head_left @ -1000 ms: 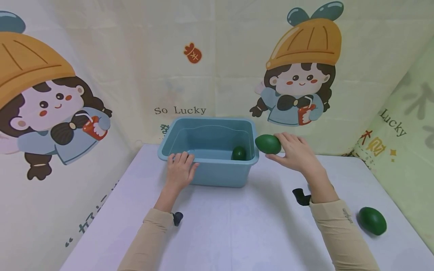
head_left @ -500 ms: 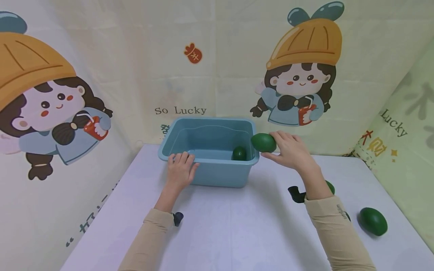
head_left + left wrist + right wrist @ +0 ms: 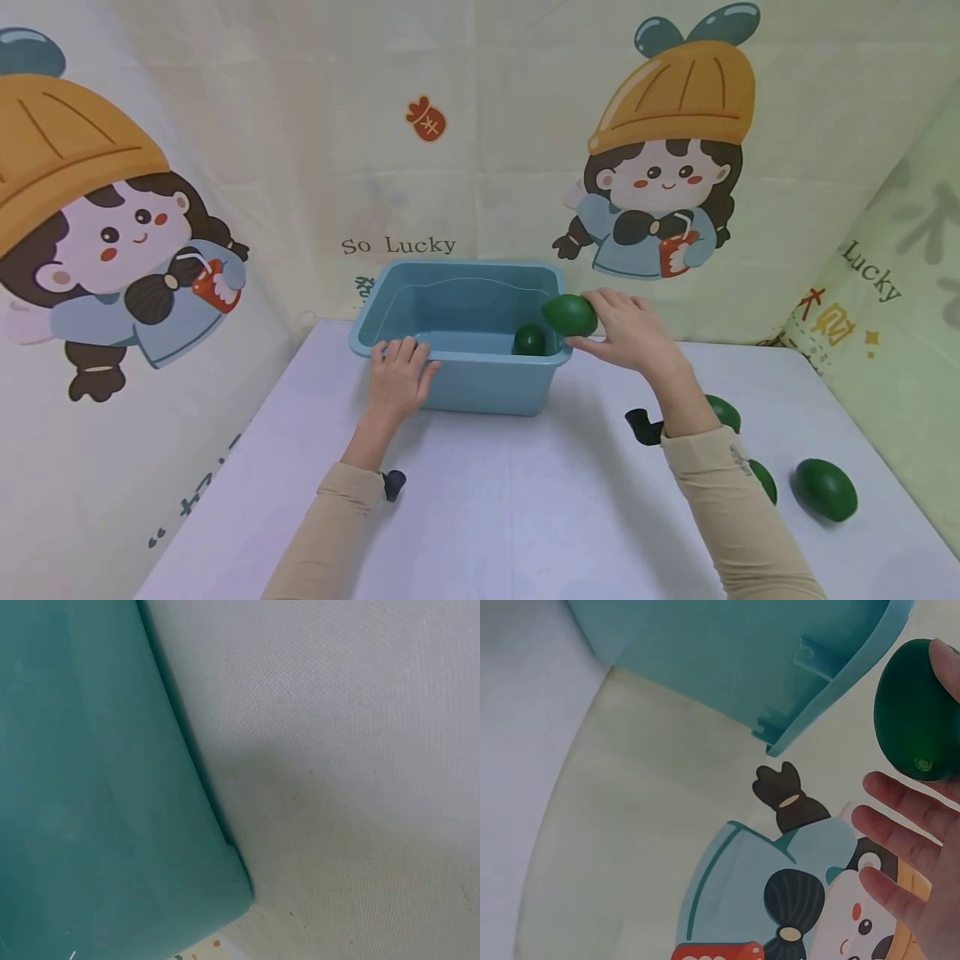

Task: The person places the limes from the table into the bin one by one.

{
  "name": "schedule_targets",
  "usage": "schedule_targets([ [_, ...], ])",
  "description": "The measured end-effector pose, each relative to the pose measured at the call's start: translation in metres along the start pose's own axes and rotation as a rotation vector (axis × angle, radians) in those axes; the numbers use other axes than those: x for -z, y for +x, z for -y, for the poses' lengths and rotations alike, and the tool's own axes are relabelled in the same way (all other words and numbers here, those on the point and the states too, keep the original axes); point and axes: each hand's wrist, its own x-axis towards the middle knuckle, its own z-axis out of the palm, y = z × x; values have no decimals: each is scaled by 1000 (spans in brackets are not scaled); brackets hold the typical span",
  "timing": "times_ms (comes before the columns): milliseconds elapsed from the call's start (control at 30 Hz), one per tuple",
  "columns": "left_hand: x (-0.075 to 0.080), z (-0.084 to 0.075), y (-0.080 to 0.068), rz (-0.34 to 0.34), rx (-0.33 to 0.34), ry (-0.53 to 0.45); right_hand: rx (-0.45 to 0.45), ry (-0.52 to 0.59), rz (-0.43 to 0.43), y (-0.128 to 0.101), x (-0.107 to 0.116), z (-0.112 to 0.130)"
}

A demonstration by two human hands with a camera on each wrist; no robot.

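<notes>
My right hand (image 3: 626,329) holds a green egg-shaped fruit (image 3: 569,315) (image 3: 919,712) over the right rim of a blue plastic tub (image 3: 465,337) (image 3: 727,652). Another dark green fruit (image 3: 528,340) lies inside the tub at its right end. My left hand (image 3: 397,375) grips the tub's near left rim, fingers curled over the edge. The left wrist view shows only the tub's outer wall (image 3: 90,795) and the white table (image 3: 352,750).
Three more green fruits lie on the white table (image 3: 510,500) to the right: one (image 3: 825,489) near the right edge, two (image 3: 723,412) (image 3: 763,481) partly hidden behind my right forearm. Printed cartoon backdrops close the table in at the back and both sides.
My right hand has carried the green fruit leftward, from beside the tub to over its right rim. The left hand has stayed on the tub.
</notes>
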Motion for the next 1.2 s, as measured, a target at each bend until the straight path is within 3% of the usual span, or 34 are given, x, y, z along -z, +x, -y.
schedule_targets([
  [300,-1,0,-1,-38,-11,7,16,-13,-4,5,-4,6],
  [967,3,1,1,25,11,-10,28,-19,42,16,-7,18],
  [1200,2,1,2,10,5,-11,42,-28,56,21,-8,23],
])
